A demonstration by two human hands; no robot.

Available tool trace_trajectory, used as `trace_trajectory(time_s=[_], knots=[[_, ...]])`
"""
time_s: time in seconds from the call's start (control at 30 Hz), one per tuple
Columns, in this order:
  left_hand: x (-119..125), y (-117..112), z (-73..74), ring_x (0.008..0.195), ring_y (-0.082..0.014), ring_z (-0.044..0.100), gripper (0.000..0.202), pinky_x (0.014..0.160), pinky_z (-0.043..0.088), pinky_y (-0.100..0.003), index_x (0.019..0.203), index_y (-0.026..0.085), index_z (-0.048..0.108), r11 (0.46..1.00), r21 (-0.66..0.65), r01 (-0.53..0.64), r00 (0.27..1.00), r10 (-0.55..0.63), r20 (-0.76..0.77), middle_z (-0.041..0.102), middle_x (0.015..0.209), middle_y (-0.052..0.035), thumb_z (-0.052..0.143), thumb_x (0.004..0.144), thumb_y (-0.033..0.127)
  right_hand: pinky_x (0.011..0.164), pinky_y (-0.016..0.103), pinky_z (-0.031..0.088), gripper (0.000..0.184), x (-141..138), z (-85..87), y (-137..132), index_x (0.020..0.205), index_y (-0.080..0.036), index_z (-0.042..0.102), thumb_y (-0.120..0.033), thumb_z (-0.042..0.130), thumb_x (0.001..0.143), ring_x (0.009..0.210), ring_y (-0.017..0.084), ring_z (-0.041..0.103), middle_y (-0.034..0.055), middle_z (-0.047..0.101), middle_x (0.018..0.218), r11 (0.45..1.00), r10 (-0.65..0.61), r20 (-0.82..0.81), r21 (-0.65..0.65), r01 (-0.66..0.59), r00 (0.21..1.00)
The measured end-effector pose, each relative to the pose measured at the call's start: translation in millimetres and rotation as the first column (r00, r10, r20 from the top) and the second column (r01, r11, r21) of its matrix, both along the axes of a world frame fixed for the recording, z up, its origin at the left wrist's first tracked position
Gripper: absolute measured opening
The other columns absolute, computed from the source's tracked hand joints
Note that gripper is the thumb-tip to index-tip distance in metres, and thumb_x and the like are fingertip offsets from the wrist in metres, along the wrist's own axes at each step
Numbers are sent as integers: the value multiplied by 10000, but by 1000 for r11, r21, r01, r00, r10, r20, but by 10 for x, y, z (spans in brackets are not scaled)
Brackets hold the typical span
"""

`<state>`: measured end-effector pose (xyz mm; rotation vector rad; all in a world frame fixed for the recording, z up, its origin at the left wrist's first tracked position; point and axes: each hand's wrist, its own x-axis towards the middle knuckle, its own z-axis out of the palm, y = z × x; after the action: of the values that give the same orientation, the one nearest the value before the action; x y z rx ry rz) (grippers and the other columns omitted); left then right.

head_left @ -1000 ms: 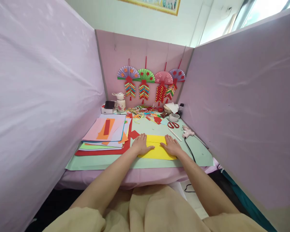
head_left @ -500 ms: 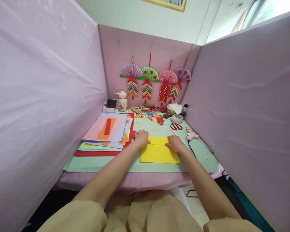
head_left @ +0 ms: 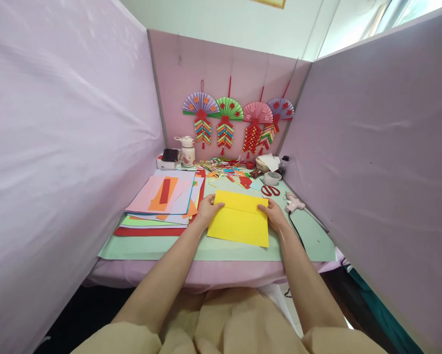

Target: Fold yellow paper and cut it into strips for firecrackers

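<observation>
A yellow sheet of paper (head_left: 239, 223) with a crease line across its upper part is held up between my two hands, tilted with its right side lower. My left hand (head_left: 208, 210) grips its left edge, thumb on the front face and fingers behind. On the right edge, my right hand (head_left: 272, 213) pinches the sheet the same way. The fingers behind the paper are mostly hidden. Red-handled scissors (head_left: 270, 191) lie just beyond my right hand, and a stack of coloured paper (head_left: 158, 196) is left of my left hand.
A pale glue gun (head_left: 293, 202) with a cord lies at the right. Paper scraps (head_left: 228, 173), a tape roll (head_left: 272, 178), a bottle (head_left: 187, 152) and a phone (head_left: 170, 155) on a white box stand at the back. Paper fan decorations (head_left: 230, 109) hang on the rear panel.
Both hands have lifted the yellow paper off the table and tilted it. Earlier it lay flat under my fingers. The hands now hold its side edges.
</observation>
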<state>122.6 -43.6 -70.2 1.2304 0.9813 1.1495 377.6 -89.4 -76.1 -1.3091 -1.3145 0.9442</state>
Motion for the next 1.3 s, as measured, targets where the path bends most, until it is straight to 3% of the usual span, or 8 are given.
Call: trace_trajectory(time_s=[0.17, 0.6, 0.77, 0.87, 0.97, 1.07, 1.2, 1.3], knots=[[-1, -47, 26, 722, -203, 687, 396, 654, 539, -322, 938, 176, 552, 998, 35, -59, 996, 57, 64, 717, 881, -50, 731, 602, 285, 713, 364, 555, 461, -38, -102, -9, 997, -191, 609, -389, 745, 604, 783, 241, 701, 67, 734, 941, 1000, -8, -288, -10, 6, 958], [8, -51, -27, 778, -223, 682, 334, 651, 529, -306, 964, 142, 635, 990, 138, 19, 997, -29, 70, 726, 879, -65, 645, 660, 279, 673, 352, 551, 418, -9, -186, 16, 960, -189, 636, -380, 756, 608, 722, 218, 692, 39, 739, 875, 982, -111, -347, 104, 156, 931], [-15, -17, 294, 829, -219, 676, 328, 747, 520, -327, 963, 137, 645, 970, 243, 33, 997, -49, 61, 722, 910, -65, 680, 671, 282, 770, 368, 531, 384, 20, 127, 3, 936, -192, 656, -355, 769, 607, 834, 221, 679, 43, 733, 921, 967, -94, -312, 196, 161, 946], [-81, -84, 668, 858, -203, 662, 209, 803, 507, -338, 905, 159, 655, 864, 502, 35, 998, -2, -65, 717, 902, -47, 656, 737, 283, 831, 391, 515, 291, 103, 480, -98, 898, -219, 660, -316, 760, 642, 900, 224, 663, 28, 722, 942, 915, -94, -220, 366, 171, 971], [-179, -244, 807, 959, -193, 636, 105, 905, 468, -351, 865, 180, 650, 630, 772, 81, 969, 133, -210, 710, 953, -50, 587, 781, 177, 906, 425, 480, 94, 184, 624, -286, 819, -234, 650, -229, 684, 731, 982, 232, 635, 41, 711, 964, 793, -156, 108, 607, 59, 982], [-291, -441, 522, 1013, -198, 621, 225, 935, 452, -362, 907, 183, 654, 502, 820, 274, 846, 279, -454, 709, 985, -62, 502, 776, 79, 958, 444, 446, 189, 197, 368, -514, 854, -238, 652, -108, 599, 728, 1029, 231, 609, 52, 705, 1015, 742, -295, 394, 669, -51, 870], [-374, -644, -38, 1036, -183, 636, 378, 902, 492, -314, 1078, 213, 663, 631, 553, 544, 546, 234, -805, 688, 1122, -52, 404, 836, 83, 907, 387, 499, 382, 180, -186, -741, 934, -242, 678, -32, 452, 709, 1017, 198, 634, 31, 708, 1044, 892, -115, 644, 402, -208, 757], [-373, -740, -173, 1192, -193, 552, 375, 1016, 420, -339, 1174, 242, 631, 710, 422, 563, 453, 161, -877, 604, 1281, -40, 421, 877, 152, 1000, 382, 454, 484, 205, -340, -830, 1064, -265, 677, -37, 422, 722, 1120, 179, 597, 4, 667, 1174, 942, -41, 689, 269, -202, 724]])
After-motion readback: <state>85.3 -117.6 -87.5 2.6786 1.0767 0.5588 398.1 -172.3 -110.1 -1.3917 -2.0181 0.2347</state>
